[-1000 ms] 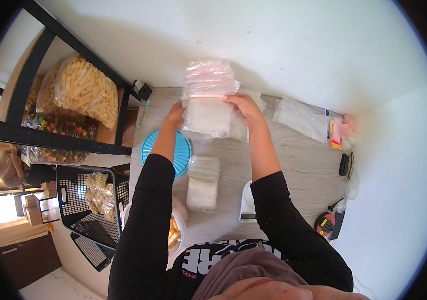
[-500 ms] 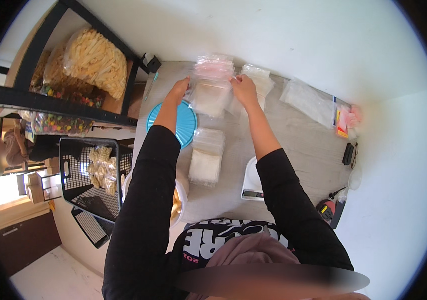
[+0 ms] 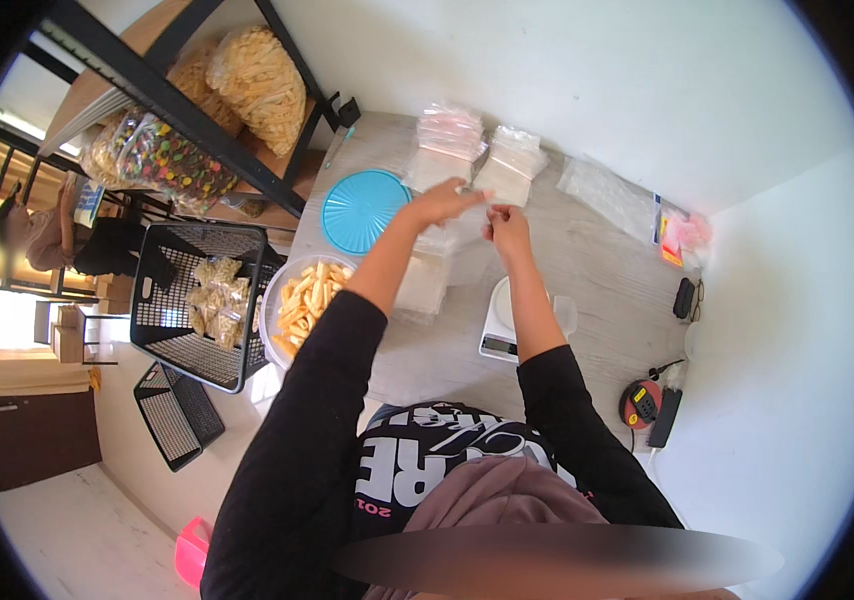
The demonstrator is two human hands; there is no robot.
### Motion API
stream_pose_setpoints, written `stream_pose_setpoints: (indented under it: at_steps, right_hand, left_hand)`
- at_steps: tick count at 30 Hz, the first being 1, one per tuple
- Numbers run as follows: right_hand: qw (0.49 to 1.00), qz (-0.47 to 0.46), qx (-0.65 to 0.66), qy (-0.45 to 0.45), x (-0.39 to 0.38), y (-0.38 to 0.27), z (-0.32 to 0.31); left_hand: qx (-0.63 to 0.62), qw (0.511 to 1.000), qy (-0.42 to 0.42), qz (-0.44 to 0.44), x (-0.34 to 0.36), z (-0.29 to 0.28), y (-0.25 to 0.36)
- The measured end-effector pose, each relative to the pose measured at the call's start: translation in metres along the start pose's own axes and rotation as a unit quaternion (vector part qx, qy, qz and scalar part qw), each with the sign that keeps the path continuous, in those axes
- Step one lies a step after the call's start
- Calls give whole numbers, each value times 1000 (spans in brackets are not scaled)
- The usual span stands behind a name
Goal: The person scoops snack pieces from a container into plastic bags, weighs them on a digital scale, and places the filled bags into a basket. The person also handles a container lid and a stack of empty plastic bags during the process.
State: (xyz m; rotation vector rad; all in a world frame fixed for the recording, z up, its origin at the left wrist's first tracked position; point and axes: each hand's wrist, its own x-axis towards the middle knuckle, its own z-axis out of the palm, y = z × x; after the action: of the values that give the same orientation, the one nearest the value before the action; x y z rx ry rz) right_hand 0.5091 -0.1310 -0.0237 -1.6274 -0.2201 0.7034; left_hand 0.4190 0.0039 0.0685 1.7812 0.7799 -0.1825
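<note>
My right hand is closed in a pinch on the top of a clear plastic bag, which hangs below the fingers. Just left of it, my left hand has its fingers stretched toward the bag's top edge, without a visible grip. Beyond the hands lie a stack of clear bags with pinkish tops and a second bag stack. Another stack of bags is partly covered by my left forearm and the held bag. A round blue lid rests left of my left hand.
A tub of stick-shaped snacks stands beside my left sleeve. A white scale sits near my right forearm. Left are a black crate and a shelf with bagged snacks. A cable reel lies right. Another person is far left.
Both hands have come back from the pink-topped stack toward me, closer together. The right hand has brought a clear bag along; the left has opened its fingers. The whole view has shifted.
</note>
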Motion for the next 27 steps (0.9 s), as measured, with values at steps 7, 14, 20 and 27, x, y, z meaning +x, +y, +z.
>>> stream_pose_setpoints:
  at_steps: [7,14,20,27]
  right_hand:
    - [975,41,-152,-154,-31,60,-6]
    - [915,-55,-394,-58,-44,97,45]
    - [937,16,-347,-30,-51,80,69]
    - [979,-1,-190,-79,-39,76,43]
  left_hand:
    - [-94,980,161,71,-86,84,-113]
    - [-120,989,82,-1,-167,108,-171]
    - [-231,964,133,-14,-183,114,-200]
    - [-325,923,203,23,-184,121,-187]
